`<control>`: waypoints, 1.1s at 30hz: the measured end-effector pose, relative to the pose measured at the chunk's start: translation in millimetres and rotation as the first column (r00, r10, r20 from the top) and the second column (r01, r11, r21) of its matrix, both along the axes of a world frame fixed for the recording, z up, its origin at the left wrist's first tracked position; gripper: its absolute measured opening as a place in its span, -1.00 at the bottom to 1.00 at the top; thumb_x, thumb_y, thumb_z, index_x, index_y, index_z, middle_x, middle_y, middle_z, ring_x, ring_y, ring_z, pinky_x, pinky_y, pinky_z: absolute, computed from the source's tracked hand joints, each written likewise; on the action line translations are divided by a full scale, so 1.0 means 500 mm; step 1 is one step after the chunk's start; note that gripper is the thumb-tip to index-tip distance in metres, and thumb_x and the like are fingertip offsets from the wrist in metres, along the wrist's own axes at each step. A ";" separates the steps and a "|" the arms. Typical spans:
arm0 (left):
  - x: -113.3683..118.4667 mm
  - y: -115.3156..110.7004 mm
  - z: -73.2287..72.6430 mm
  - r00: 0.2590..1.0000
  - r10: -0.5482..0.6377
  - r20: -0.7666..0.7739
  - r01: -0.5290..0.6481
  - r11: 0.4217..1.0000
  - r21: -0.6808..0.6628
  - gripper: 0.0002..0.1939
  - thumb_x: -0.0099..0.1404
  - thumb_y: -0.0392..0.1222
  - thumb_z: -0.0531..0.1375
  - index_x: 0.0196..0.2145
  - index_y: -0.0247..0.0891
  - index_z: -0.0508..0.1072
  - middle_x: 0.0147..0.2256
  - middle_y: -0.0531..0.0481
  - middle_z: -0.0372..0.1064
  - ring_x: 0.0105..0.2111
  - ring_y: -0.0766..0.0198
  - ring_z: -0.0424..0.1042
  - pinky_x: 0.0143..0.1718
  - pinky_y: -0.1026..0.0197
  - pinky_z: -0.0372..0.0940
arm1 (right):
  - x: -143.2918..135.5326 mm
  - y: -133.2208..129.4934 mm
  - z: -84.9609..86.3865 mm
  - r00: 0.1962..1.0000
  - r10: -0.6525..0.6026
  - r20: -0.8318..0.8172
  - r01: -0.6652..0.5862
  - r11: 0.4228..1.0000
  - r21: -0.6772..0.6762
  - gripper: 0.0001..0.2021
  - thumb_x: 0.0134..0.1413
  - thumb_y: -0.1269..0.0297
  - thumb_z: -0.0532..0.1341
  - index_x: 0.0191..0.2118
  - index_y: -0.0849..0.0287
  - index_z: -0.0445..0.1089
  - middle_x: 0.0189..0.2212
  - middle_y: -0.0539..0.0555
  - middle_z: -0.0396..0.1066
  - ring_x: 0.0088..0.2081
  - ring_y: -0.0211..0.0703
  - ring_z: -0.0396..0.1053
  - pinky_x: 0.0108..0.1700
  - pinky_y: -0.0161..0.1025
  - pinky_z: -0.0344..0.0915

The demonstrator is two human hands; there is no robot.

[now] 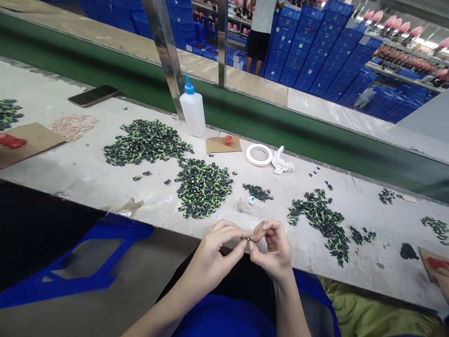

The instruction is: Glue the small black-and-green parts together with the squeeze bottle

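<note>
My left hand point(219, 250) and my right hand point(271, 248) meet at the table's front edge. Between their fingertips is a small dark part point(247, 238), pinched from both sides; its details are too small to make out. Just beyond my hands stands a small clear bottle point(248, 204) with a white and blue top. To its left lies a pile of black and green pieces point(203, 188), and a small heap of dark pieces point(258, 192) is behind it. Another black and green pile point(321, 220) spreads to the right of my hands.
Farther back are a white squeeze bottle point(192, 112), cardboard with a red cup point(228, 140), a tape roll point(259, 155) and crumpled tissue point(281, 161). Another pile point(147, 142) and a phone point(94, 95) lie left. Another person's hand point(442, 281) shows at right.
</note>
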State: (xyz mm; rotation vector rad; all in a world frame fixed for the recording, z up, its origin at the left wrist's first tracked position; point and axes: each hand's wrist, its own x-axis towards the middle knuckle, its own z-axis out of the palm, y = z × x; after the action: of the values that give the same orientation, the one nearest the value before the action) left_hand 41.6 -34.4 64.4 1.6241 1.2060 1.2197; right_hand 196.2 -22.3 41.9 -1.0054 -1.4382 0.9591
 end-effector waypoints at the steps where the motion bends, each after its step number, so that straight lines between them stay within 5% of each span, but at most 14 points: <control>1: 0.000 0.001 -0.005 0.999 -0.016 0.033 0.017 0.999 -0.038 -0.86 0.20 -0.31 0.21 -0.31 -0.19 0.57 -0.38 -0.04 0.50 -0.31 0.21 0.48 -0.33 0.24 0.39 | 0.003 0.001 -0.002 1.000 0.007 -0.002 -0.007 1.000 -0.014 -0.66 -0.13 0.51 0.27 -0.23 0.04 0.22 -0.55 -0.13 0.32 -0.48 -0.27 0.36 -0.37 -0.29 0.35; 6: 0.003 0.008 -0.027 0.997 -0.040 0.071 0.048 0.993 -0.107 -0.84 0.25 -0.26 0.20 -0.26 -0.18 0.58 -0.32 -0.07 0.51 -0.29 0.21 0.50 -0.31 0.24 0.39 | 0.007 0.004 -0.009 1.000 0.011 -0.021 -0.012 0.996 -0.091 -0.66 -0.11 0.44 0.29 -0.18 0.06 0.24 -0.55 -0.12 0.34 -0.46 -0.25 0.39 -0.33 -0.27 0.39; 9: -0.007 0.019 -0.041 0.998 -0.038 -0.044 0.035 0.997 -0.071 -0.73 0.26 -0.21 0.21 -0.07 -0.13 0.50 -0.29 -0.05 0.54 -0.25 0.17 0.49 -0.17 0.13 0.35 | 0.018 0.004 -0.014 0.999 0.000 0.046 0.005 0.993 -0.119 -0.69 -0.08 0.38 0.30 -0.17 0.08 0.26 -0.54 -0.09 0.39 -0.45 -0.23 0.41 -0.32 -0.25 0.41; 12: -0.039 0.042 -0.055 0.967 0.092 -0.236 -0.084 0.996 0.043 -0.76 0.24 -0.14 0.23 -0.11 -0.07 0.50 -0.23 -0.04 0.55 -0.13 0.05 0.44 -0.01 -0.06 0.21 | 0.069 0.009 -0.021 0.969 -0.086 0.230 0.103 0.992 -0.067 -0.79 0.00 0.32 0.27 -0.18 0.11 0.35 -0.45 0.01 0.46 -0.40 -0.18 0.44 -0.28 -0.18 0.41; 14: -0.070 0.063 -0.063 0.902 0.271 -0.335 -0.242 0.962 0.126 -0.85 0.25 -0.12 0.22 -0.21 -0.07 0.52 -0.18 -0.06 0.54 -0.04 -0.05 0.36 0.02 -0.16 0.11 | 0.120 0.019 -0.024 0.887 -0.275 0.369 0.280 0.959 0.043 -0.86 0.07 0.26 0.24 -0.23 0.13 0.41 -0.36 0.08 0.47 -0.34 -0.12 0.43 -0.24 -0.11 0.40; 16: -0.099 0.085 -0.068 0.820 0.419 -0.390 -0.374 0.908 0.189 -0.88 0.25 -0.13 0.21 -0.24 -0.08 0.51 -0.18 -0.08 0.54 -0.02 -0.11 0.32 0.01 -0.20 0.04 | 0.167 0.032 -0.027 0.723 -0.489 0.488 0.454 0.869 0.198 -0.84 0.11 0.19 0.20 -0.24 0.13 0.44 -0.30 0.15 0.46 -0.27 -0.03 0.39 -0.16 0.01 0.35; 18: -0.114 0.107 -0.072 0.768 0.476 -0.429 -0.415 0.880 0.233 -0.89 0.26 -0.16 0.19 -0.25 -0.09 0.51 -0.19 -0.09 0.54 -0.03 -0.13 0.30 -0.01 -0.20 0.02 | 0.190 0.045 -0.028 0.571 -0.622 0.536 0.506 0.780 0.367 -0.78 0.14 0.14 0.15 -0.24 0.13 0.46 -0.22 0.21 0.44 -0.09 0.10 0.31 0.00 0.15 0.23; 20: -0.112 0.131 -0.075 0.750 0.470 -0.465 -0.393 0.883 0.257 -0.89 0.27 -0.19 0.18 -0.27 -0.11 0.51 -0.20 -0.10 0.55 -0.04 -0.13 0.30 -0.04 -0.19 0.02 | 0.179 0.055 -0.031 0.518 -0.644 0.563 0.469 0.764 0.443 -0.74 0.14 0.08 0.16 -0.17 0.10 0.46 -0.13 0.22 0.40 0.05 0.18 0.19 0.07 0.23 0.13; 26: -0.064 0.214 -0.080 0.729 0.363 -0.581 -0.235 0.929 0.286 -0.83 0.26 -0.33 0.14 -0.31 -0.16 0.53 -0.23 -0.13 0.54 -0.08 -0.10 0.29 -0.10 -0.14 0.05 | 0.056 0.080 -0.071 0.684 -0.346 0.642 0.223 0.937 0.268 -0.52 0.00 -0.02 0.29 0.03 0.04 0.34 -0.03 0.20 0.35 0.12 0.24 0.07 0.08 0.22 0.13; 33: -0.039 0.298 -0.071 0.571 0.150 -0.807 0.057 0.974 0.221 -0.77 0.20 -0.43 0.10 -0.43 -0.23 0.52 -0.38 -0.25 0.49 -0.18 -0.09 0.28 -0.13 -0.11 0.08 | 0.002 0.106 -0.092 0.794 -0.260 0.550 0.208 0.966 0.156 -0.74 0.04 0.13 0.29 -0.17 0.10 0.37 -0.10 0.19 0.41 0.06 0.17 0.17 0.08 0.19 0.18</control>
State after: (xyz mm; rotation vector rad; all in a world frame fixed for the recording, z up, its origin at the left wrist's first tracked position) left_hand 21.8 114.6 28.6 2.4941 1.7070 0.5811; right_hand 197.2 30.8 -4.2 -1.4441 -1.7654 0.4130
